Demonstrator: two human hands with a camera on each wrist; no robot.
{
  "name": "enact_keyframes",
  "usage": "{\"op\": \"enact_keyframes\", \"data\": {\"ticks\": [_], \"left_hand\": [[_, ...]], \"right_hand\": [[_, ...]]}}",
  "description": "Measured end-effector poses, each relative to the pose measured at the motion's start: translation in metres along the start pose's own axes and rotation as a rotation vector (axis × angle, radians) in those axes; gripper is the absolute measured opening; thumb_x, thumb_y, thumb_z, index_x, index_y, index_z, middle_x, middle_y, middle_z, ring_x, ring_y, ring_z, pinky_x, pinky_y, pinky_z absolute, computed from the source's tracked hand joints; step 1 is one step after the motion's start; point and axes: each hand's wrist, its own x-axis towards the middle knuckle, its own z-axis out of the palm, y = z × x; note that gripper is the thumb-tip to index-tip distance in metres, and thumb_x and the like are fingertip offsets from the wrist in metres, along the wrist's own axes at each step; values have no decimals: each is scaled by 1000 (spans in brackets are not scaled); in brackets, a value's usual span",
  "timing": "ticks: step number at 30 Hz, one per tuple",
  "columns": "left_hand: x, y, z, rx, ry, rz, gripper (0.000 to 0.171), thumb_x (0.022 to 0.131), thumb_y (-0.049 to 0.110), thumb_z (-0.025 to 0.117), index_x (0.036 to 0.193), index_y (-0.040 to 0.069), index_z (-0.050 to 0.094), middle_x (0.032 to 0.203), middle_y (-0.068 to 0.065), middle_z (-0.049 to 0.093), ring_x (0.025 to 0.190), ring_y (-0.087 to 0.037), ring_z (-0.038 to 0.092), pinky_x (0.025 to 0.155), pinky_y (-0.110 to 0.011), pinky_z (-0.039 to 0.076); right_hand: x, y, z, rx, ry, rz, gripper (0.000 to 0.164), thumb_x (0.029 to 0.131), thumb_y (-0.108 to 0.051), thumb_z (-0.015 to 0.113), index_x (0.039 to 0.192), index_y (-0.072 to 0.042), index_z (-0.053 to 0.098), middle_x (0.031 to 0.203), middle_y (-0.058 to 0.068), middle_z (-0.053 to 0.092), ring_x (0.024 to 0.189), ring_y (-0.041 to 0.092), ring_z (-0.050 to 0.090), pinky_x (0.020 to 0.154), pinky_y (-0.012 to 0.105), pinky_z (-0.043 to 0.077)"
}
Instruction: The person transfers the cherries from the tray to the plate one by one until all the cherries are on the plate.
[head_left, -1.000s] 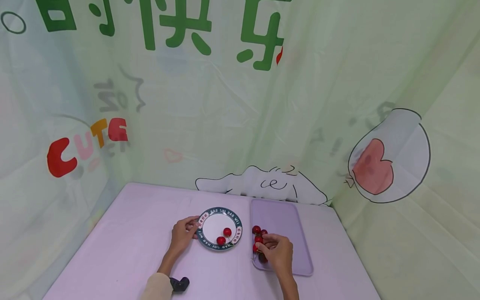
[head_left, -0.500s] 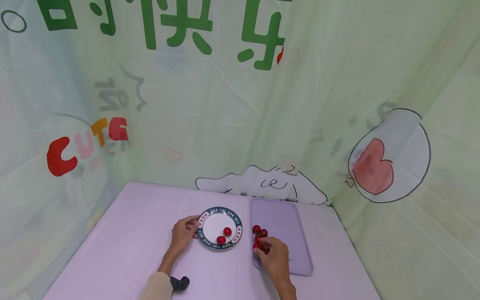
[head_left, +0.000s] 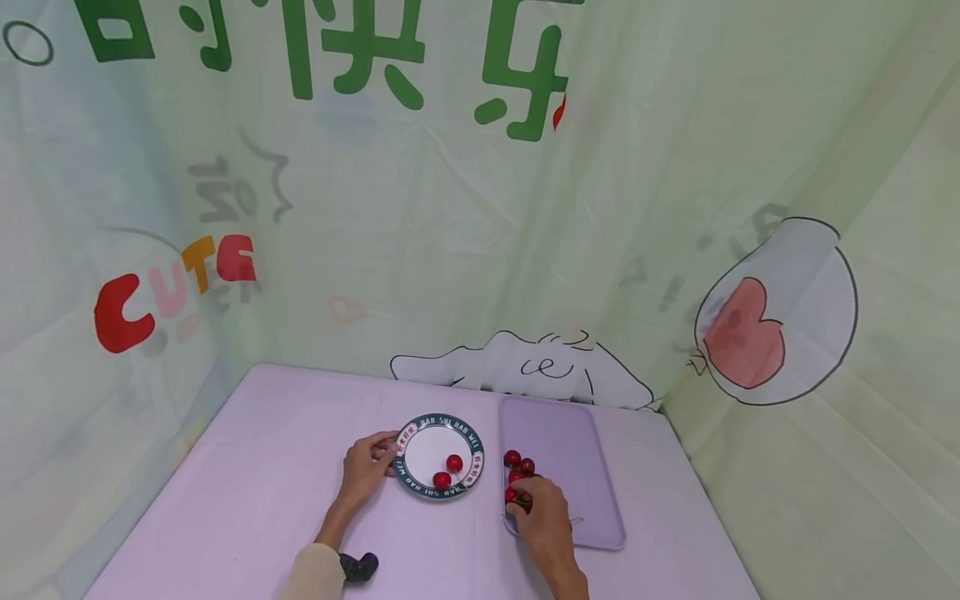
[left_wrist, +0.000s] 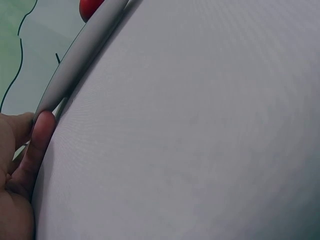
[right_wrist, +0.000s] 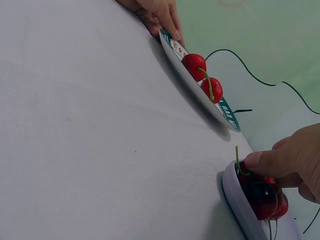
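My left hand (head_left: 367, 467) grips the left rim of a round plate (head_left: 427, 450) with a dark patterned border, thumb on top and fingers underneath. Two red cherries, one upper (head_left: 454, 462) and one lower (head_left: 442, 480), lie on the plate's right half. Over the near left corner of a lilac tray (head_left: 562, 442), my right hand (head_left: 547, 517) pinches a red cherry (right_wrist: 243, 175) with a green stem. Around its fingertips sit several more cherries (head_left: 512, 458), including a dark one (right_wrist: 260, 200) by the tray wall; the hand partly covers them.
A black object (head_left: 360, 568) lies beside the left sleeve (head_left: 315, 573) at the front of the pale pink-covered table (head_left: 300, 417). Printed curtains (head_left: 450, 250) enclose the table at the back and sides.
My right hand has shifted slightly left and toward me among the tray's cherries, its fingers closing in. The left hand and the plate have stayed in place.
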Motion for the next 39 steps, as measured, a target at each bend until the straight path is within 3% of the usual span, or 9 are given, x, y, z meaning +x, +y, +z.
{"op": "enact_keyframes", "data": {"ticks": [8,17,26,35,39], "left_hand": [[-1,-1,1,-8,1,-1,34,105,7,70,138,5,74,103,-9,72,64,-10,68,60,-17,54],[-1,1,0,-1,6,4,34,105,7,70,139,5,73,104,-10,72,65,-9,68,61,-16,54],[1,-2,-1,-28,8,1,33,105,7,70,138,6,74,104,-9,72,64,-9,68,62,-17,55],[-1,-4,0,-23,-4,14,33,106,7,69,139,4,72,105,-11,71,63,-9,69,62,-17,56],[-2,-3,0,-14,-8,13,34,106,8,69,140,4,72,104,-10,71,64,-10,69,62,-17,55]], "right_hand": [[-2,-8,-5,-35,16,-32,25,83,3,92,105,-6,85,102,7,78,88,13,65,79,31,62],[-4,-17,-19,47,66,-34,19,87,5,87,104,-2,84,94,8,80,76,9,62,66,21,54],[-1,-18,-27,79,121,8,21,87,8,85,106,-1,84,92,9,82,80,14,69,65,21,55],[3,-16,-36,144,252,-16,16,83,10,86,97,2,84,84,13,82,69,15,71,61,20,54],[6,-11,-38,178,283,14,15,82,11,86,93,1,85,83,14,82,66,15,73,61,19,56]]}}
